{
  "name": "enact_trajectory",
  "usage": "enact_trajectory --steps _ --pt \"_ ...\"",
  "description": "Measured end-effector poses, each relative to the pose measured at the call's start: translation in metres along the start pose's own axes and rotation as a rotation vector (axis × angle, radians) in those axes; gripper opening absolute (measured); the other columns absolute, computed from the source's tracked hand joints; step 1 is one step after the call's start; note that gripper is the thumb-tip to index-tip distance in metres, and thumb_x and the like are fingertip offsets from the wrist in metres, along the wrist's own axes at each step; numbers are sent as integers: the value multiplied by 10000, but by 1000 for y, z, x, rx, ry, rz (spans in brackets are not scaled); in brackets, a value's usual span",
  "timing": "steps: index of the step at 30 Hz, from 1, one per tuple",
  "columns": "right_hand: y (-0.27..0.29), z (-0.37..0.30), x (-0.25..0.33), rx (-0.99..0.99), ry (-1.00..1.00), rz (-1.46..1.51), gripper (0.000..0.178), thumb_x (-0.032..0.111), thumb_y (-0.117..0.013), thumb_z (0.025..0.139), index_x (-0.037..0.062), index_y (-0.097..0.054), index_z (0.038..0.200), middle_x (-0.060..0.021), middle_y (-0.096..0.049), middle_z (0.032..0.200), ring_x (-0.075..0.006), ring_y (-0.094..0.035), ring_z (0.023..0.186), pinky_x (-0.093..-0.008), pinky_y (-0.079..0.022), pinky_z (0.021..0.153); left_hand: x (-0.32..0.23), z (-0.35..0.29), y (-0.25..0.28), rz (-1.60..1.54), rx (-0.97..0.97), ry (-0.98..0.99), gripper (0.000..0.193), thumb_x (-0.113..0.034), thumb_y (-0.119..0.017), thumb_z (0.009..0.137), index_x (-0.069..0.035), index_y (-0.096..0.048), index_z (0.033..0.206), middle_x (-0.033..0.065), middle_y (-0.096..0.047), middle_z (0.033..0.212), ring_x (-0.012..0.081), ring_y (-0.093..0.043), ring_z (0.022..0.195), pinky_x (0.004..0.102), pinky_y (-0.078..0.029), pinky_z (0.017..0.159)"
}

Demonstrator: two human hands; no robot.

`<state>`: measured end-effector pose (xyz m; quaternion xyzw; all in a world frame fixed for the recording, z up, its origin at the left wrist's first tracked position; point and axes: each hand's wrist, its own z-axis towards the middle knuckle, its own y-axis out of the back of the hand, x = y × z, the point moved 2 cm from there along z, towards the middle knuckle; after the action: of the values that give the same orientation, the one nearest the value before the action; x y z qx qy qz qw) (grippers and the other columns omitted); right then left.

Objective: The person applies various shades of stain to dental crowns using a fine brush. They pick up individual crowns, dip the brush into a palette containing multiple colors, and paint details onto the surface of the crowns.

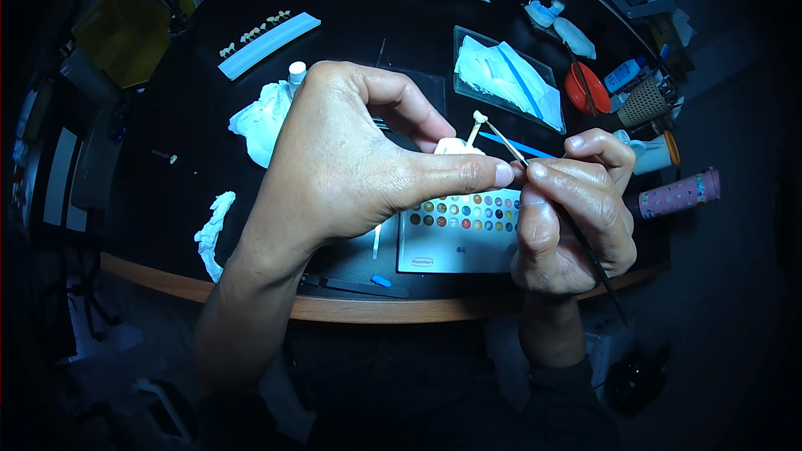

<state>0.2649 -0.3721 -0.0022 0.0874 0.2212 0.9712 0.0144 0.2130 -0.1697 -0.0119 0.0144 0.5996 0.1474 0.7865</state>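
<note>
My left hand point(351, 146) is closed, thumb and fingers gripping a pale holder point(454, 147) above the table. A short peg point(474, 133) rises from it, topped by a small whitish dental crown point(479, 117). My right hand point(576, 213) pinches a thin dark-handled paintbrush point(597, 263) like a pen. Its fine tip reaches up and left to the crown and appears to touch it. The two hands nearly meet at the thumb tips. Below them lies a white palette point(455, 244) with rows of small coloured paint wells, partly covered by my right hand.
At the far left, a white strip point(271, 46) lies beside several tooth-like pieces. Crumpled tissue point(263, 121) is near my left wrist. A glass tray point(547, 117) holds folded tissue. To the right stand a red bowl point(587, 88) and a pink patterned cylinder point(678, 192).
</note>
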Motion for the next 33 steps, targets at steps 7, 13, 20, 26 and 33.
enact_trajectory --steps 7,13,20,26,33 --pt "0 -1 -1 -10 13 1 171 76 -731 793 48 -771 957 -62 -773 789 -129 -677 701 -367 -435 882 1 0 0 15 -7 -19 334 -269 -976 682 -11 -779 758 90 -752 698 109 -689 629 244 -504 724" --pt "-1 0 -1 -5 25 -1 180 61 -718 789 48 -764 962 -64 -773 792 -132 -675 699 -369 -437 881 0 0 1 9 -2 2 328 -252 -977 683 -6 -778 770 94 -754 706 109 -693 642 247 -513 735" --pt "25 -15 -2 -186 -109 -22 124 45 -631 794 28 -683 906 -68 -706 730 -137 -598 729 -404 -414 910 -3 -1 -3 -24 -54 26 323 -226 -980 684 -1 -776 793 97 -758 747 112 -701 661 251 -531 745" --pt "55 -93 -7 -201 -736 251 115 22 -508 725 -43 -600 749 -113 -581 660 -135 -516 646 -255 -410 607 -3 -1 -4 88 -43 -26 310 -250 -957 712 -21 -781 825 85 -757 764 116 -698 722 267 -513 797" --pt "59 -117 -1 -21 -792 176 81 7 -547 704 -32 -614 682 -56 -562 611 -76 -463 524 -244 -331 505 0 -3 -11 61 -71 45 323 -237 -955 710 -14 -768 850 77 -734 778 121 -676 730 274 -512 771"
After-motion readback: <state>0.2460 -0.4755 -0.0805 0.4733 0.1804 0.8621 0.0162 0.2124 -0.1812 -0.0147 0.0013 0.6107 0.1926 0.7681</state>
